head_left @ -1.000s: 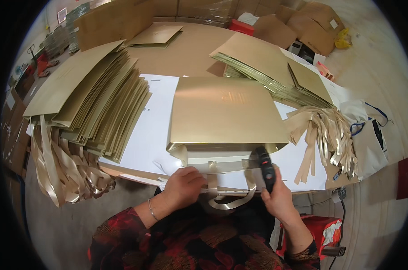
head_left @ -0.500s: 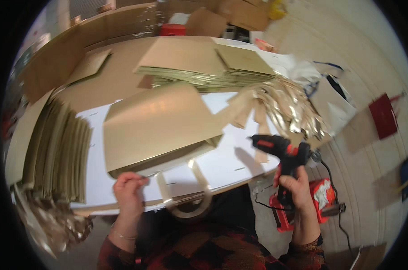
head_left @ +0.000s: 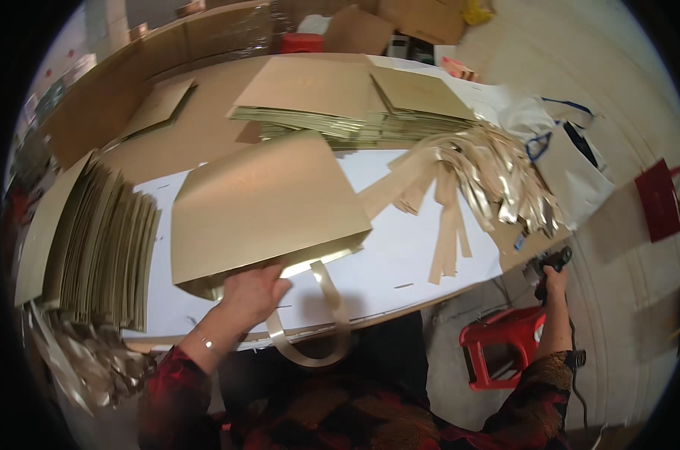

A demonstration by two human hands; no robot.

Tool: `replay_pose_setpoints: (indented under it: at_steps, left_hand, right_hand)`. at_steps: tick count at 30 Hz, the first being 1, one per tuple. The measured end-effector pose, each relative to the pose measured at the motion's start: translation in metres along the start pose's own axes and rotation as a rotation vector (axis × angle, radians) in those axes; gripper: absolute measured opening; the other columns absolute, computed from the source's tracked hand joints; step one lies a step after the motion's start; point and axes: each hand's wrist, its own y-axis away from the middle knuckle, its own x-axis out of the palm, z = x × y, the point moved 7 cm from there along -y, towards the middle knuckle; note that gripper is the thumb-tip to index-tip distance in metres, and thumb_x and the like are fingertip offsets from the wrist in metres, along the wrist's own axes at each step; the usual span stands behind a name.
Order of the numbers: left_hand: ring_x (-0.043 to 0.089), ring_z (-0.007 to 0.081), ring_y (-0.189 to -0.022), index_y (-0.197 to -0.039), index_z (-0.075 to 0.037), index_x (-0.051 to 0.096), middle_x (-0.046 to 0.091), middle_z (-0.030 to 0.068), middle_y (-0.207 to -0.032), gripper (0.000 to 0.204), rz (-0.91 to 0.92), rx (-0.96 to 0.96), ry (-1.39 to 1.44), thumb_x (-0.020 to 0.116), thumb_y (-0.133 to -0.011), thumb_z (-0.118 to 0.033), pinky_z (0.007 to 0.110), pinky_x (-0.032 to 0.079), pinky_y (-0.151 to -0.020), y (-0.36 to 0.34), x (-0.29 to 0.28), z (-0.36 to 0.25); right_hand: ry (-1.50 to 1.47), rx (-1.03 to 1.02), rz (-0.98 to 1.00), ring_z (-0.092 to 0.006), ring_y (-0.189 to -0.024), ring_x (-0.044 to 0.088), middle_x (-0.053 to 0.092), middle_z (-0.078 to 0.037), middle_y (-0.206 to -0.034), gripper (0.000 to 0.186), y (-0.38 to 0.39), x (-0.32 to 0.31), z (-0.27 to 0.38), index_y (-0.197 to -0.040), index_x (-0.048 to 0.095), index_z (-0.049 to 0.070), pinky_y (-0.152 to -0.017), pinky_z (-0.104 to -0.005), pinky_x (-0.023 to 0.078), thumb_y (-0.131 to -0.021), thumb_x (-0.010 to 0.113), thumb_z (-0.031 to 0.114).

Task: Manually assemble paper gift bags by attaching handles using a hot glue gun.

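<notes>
A gold paper bag [head_left: 269, 206] lies on its side on the white-covered table, its mouth toward me. From that mouth a gold ribbon handle [head_left: 332, 300] loops out over the table's front edge. My left hand [head_left: 251, 291] is at the left part of the opening, fingers curled at the bag's rim; the fingertips are partly hidden. Far to the right, beyond the table's edge, my right hand [head_left: 556, 280] is closed round a black glue gun [head_left: 559, 261], held low above a red plastic stool [head_left: 497, 349].
Flat gold bags stand packed in a row [head_left: 92, 247] at the left. More lie in stacks [head_left: 302, 94] at the back. Loose gold ribbons [head_left: 475, 172] cover the table's right side, with others [head_left: 92, 367] hanging at the left. A dark red bag [head_left: 659, 199] is on the floor.
My right hand has carried the glue gun right and away from the table, out over the stool. My left hand has moved right and up to the bag's mouth.
</notes>
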Motion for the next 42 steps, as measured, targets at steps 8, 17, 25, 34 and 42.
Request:
replay_pose_setpoints:
  at_steps: [8, 17, 25, 34, 42]
  left_hand:
    - [0.048, 0.0327, -0.128, -0.147, -0.009, 0.031, 0.042, 0.0194, -0.145, 0.066, 0.304, 0.135, 0.086, 0.047, -0.092, -0.041, 0.045, 0.040, -0.103, -0.045, 0.035, -0.049]
    - [0.031, 0.0376, -0.138, -0.149, -0.001, 0.022, 0.031, 0.0272, -0.148, 0.075, 0.715, 0.279, 0.454, 0.054, -0.090, -0.035, 0.042, 0.025, -0.114, -0.078, 0.077, -0.066]
    - [0.052, 0.0370, -0.118, -0.142, 0.000, 0.034, 0.054, 0.0266, -0.128, 0.073, 0.144, 0.372, 0.352, 0.064, -0.087, -0.036, 0.041, 0.042, -0.101, -0.010, 0.043, -0.003]
    - [0.048, 0.0367, -0.123, -0.138, 0.002, 0.038, 0.050, 0.0235, -0.133, 0.068, 0.318, 0.002, 0.280, 0.063, -0.088, -0.037, 0.040, 0.038, -0.105, 0.075, 0.019, 0.073]
    - [0.056, 0.0407, -0.108, -0.125, 0.005, 0.049, 0.058, 0.0235, -0.118, 0.084, -0.301, 0.664, 0.301, 0.071, -0.073, -0.058, 0.047, 0.041, -0.098, 0.026, 0.033, -0.072]
  right_hand:
    - [0.174, -0.298, -0.076, -0.0242, -0.087, 0.065, 0.065, -0.014, -0.099, 0.042, 0.028, 0.059, 0.086, -0.118, 0.056, -0.004, -0.079, -0.0351, 0.051, -0.085, 0.063, 0.021]
    - [0.308, -0.905, 0.571, -0.0382, -0.090, 0.056, 0.060, -0.020, -0.095, 0.038, 0.379, 0.280, 0.343, -0.107, 0.060, -0.001, -0.079, -0.0493, 0.045, -0.080, 0.069, 0.024]
    - [0.373, -1.030, 0.509, -0.0317, -0.082, 0.057, 0.061, -0.011, -0.084, 0.017, 0.380, 0.301, 0.334, -0.091, 0.066, 0.008, -0.072, -0.0474, 0.039, -0.082, 0.067, 0.022]
    - [0.373, -0.964, 0.529, -0.0371, -0.082, 0.055, 0.061, -0.017, -0.085, 0.013, 0.394, 0.282, 0.337, -0.092, 0.067, 0.006, -0.072, -0.0493, 0.042, -0.082, 0.065, 0.014]
    - [0.125, -1.029, 0.533, -0.0414, -0.074, 0.053, 0.061, -0.020, -0.084, 0.015, 0.418, 0.227, 0.330, -0.089, 0.066, 0.003, -0.065, -0.0517, 0.044, -0.075, 0.065, 0.006]
